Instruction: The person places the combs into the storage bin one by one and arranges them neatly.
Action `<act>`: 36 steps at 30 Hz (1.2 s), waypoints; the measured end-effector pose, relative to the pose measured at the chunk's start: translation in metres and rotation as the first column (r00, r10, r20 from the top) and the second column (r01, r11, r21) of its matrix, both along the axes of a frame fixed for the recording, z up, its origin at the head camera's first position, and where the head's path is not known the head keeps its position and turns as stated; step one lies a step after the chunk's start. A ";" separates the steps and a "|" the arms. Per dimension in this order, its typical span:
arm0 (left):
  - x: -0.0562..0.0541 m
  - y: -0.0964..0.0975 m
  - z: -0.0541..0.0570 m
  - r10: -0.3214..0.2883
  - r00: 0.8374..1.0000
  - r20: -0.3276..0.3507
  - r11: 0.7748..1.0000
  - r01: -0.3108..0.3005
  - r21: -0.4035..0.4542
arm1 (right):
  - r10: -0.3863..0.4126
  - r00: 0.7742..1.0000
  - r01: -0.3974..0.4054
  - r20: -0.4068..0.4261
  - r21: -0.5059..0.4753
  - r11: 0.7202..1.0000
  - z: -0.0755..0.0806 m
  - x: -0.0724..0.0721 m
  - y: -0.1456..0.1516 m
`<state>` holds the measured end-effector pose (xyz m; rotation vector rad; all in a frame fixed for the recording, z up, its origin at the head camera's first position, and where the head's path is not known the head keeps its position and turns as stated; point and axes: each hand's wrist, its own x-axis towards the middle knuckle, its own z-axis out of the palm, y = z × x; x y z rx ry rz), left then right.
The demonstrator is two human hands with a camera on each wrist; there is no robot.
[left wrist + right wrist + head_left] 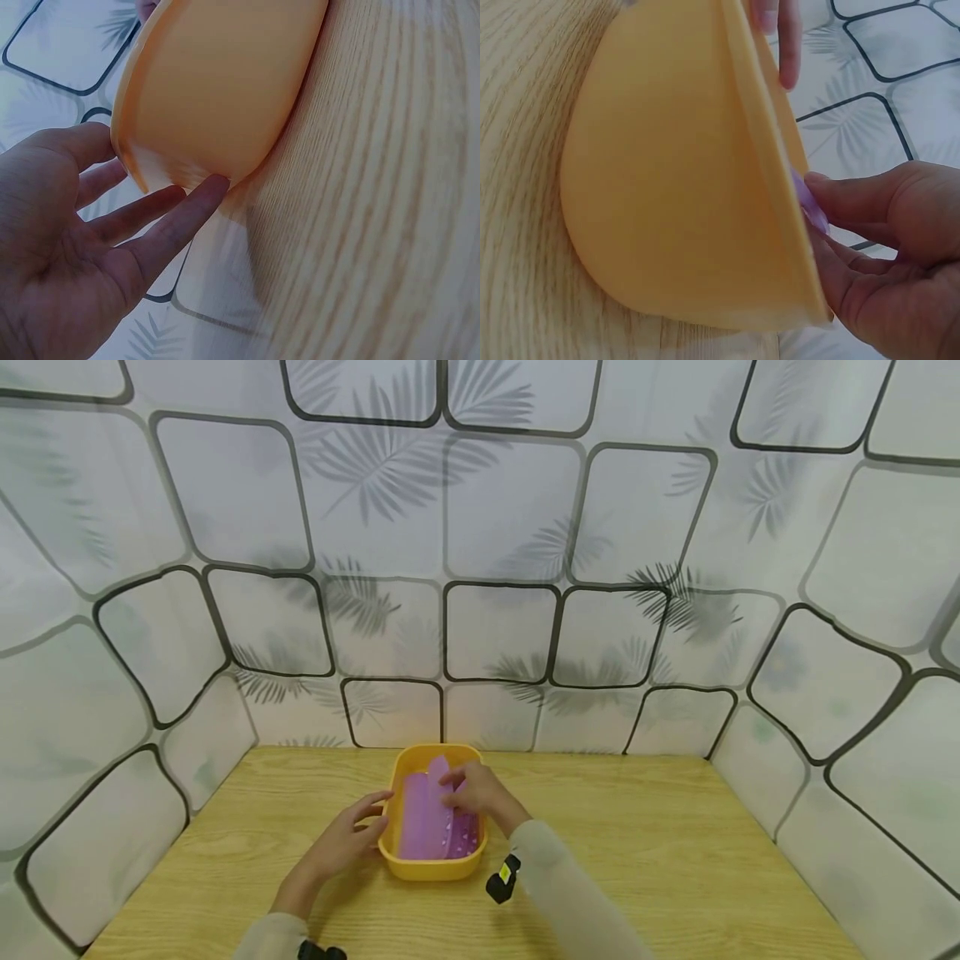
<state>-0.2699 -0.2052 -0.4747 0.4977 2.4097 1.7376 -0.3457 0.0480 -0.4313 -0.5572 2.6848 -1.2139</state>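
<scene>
A yellow plastic basin [430, 870] stands on the table. Inside lies a purple, partly see-through sheet-like thing [420, 814] with a folded flap and a part with light spots; its exact kind is unclear. My right hand [478, 793] reaches over the basin's right rim and pinches the edge of the purple thing [810, 202] between thumb and fingers. At the basin's left side is my left hand [348, 835], its fingers spread and loosely extended. In the left wrist view, that hand [97, 240] touches the basin's outer wall [217, 90] with its fingertips.
The wooden table [660, 852] stretches to both sides of the basin. Behind it and at both sides hangs a pale curtain [502, 635] with dark outlined squares and leaf prints. A small black camera [503, 878] is worn at the right wrist.
</scene>
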 end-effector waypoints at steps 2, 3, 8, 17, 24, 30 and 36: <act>0.000 0.000 0.000 0.002 1.000 0.000 1.000 -0.002 -0.001 | -0.001 1.000 0.001 0.009 0.012 1.000 0.000 0.000 -0.001; 0.000 0.000 0.000 0.002 1.000 0.000 1.000 -0.002 -0.001 | -0.004 1.000 0.004 0.012 0.021 1.000 0.000 0.000 -0.002; 0.000 -0.001 0.000 0.001 1.000 -0.003 1.000 -0.001 0.000 | -0.013 1.000 0.011 0.025 0.068 0.998 0.002 0.003 -0.004; 0.000 -0.001 0.000 0.003 1.000 -0.012 1.000 -0.003 0.007 | 0.000 0.992 -0.011 0.123 0.083 0.996 0.008 0.010 -0.008; 0.000 -0.002 0.000 0.004 1.000 -0.011 1.000 -0.004 -0.002 | -0.030 0.994 0.017 0.101 0.126 0.992 0.011 0.013 -0.008; 0.000 -0.002 0.001 0.018 1.000 -0.019 1.000 -0.019 -0.015 | -0.029 0.996 0.019 0.081 0.116 0.993 0.018 0.016 -0.001; -0.001 -0.002 0.001 0.008 1.000 -0.017 1.000 -0.009 -0.008 | -0.017 0.998 0.018 0.060 -0.013 1.000 0.021 0.017 0.021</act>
